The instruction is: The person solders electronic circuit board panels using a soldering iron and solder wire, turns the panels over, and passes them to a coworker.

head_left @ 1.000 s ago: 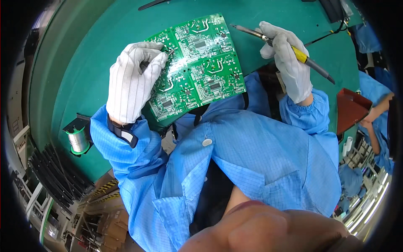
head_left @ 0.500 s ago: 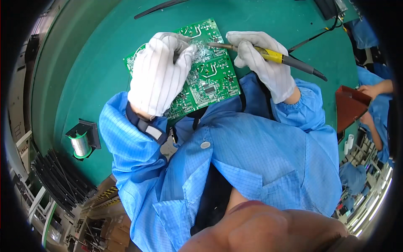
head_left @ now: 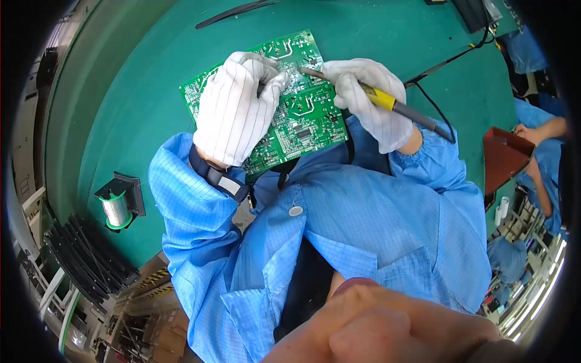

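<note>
A green circuit board point(head_left: 311, 130), crowded with small parts and solder joints, lies on the green work surface in front of me. My left hand point(head_left: 236, 112), in a white striped glove, rests over the board's left part. Its thumb and fingers are pinched together near the middle; whatever they hold is hidden. In my right hand point(head_left: 387, 124), also gloved, is a soldering iron point(head_left: 380, 98) with a yellow grip and grey rear end. The iron's tip points left over the board's upper middle, close to the left fingertips; contact cannot be made out.
A solder wire spool point(head_left: 117, 210) stands on a black holder at the left. Black curved strips point(head_left: 91, 260) are stacked at the lower left. Another dark strip point(head_left: 236, 12) lies at the far edge. On the right, a co-worker's hands point(head_left: 535, 133) are at a reddish-brown bin point(head_left: 505, 160).
My right hand has shifted slightly left and down, and the iron's rear end has swung lower. My left hand and the board have moved a little right and nearer.
</note>
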The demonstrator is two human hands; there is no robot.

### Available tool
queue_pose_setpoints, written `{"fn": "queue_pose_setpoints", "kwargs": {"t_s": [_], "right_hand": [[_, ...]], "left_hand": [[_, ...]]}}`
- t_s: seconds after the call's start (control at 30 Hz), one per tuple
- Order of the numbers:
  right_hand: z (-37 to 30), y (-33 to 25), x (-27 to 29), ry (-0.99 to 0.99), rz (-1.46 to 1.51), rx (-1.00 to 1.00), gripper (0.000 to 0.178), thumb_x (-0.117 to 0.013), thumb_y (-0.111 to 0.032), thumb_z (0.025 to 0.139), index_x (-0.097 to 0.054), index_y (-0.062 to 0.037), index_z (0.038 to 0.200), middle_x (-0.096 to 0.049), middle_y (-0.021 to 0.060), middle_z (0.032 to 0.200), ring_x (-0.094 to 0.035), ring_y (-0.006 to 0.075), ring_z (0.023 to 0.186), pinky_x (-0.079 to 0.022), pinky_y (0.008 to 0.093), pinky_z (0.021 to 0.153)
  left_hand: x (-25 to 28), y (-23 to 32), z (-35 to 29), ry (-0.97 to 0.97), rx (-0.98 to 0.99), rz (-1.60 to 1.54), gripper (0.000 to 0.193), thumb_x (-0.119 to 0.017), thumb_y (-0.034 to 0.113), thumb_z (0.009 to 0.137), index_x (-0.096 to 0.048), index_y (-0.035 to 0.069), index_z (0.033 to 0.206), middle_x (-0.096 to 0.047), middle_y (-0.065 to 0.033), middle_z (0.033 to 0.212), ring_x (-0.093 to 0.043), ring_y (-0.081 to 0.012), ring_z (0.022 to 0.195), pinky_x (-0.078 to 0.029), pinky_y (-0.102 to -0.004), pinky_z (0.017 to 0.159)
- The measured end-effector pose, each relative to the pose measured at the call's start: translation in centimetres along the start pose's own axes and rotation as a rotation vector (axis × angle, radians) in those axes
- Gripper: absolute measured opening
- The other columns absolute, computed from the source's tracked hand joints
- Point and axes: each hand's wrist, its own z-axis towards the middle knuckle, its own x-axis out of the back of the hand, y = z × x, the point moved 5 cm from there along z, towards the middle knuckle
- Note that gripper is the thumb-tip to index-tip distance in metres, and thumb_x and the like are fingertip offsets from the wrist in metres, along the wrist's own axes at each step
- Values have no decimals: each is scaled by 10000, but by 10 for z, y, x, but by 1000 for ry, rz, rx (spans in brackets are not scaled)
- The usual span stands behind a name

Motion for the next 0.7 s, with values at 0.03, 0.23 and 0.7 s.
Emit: {"fn": "queue_pose_setpoints", "kwargs": {"t_s": [0.03, 0.23, 0.7], "right_hand": [[0, 1, 1, -1, 1, 1, 139, -633, -74, 926, -697, -30, 1041, -735, 75, 871, -683, 201, 673, -548, 313, 661], [-3, 0, -1, -4, -83, 48, 148, -640, -84, 914, -701, -38, 1040, -746, 75, 848, -703, 196, 701, -550, 356, 733], [-2, 17, 16, 7, 301, -267, 240, -590, -100, 1000, -664, -25, 1215, -623, -22, 841, -516, 29, 672, -462, 178, 615]], "left_hand": [[-1, -1, 0, -13, 21, 2, 165, -715, 177, 893, -703, 13, 878, -709, -121, 1013, -683, -300, 853, -541, -402, 769], [-1, -4, 1, -11, 11, 18, 156, -728, 169, 883, -698, 16, 874, -710, -116, 1023, -681, -297, 843, -544, -397, 755], [2, -3, -1, 3, 4, -103, 140, -715, 121, 855, -634, 21, 800, -711, -126, 1000, -670, -328, 875, -541, -427, 779]]}}
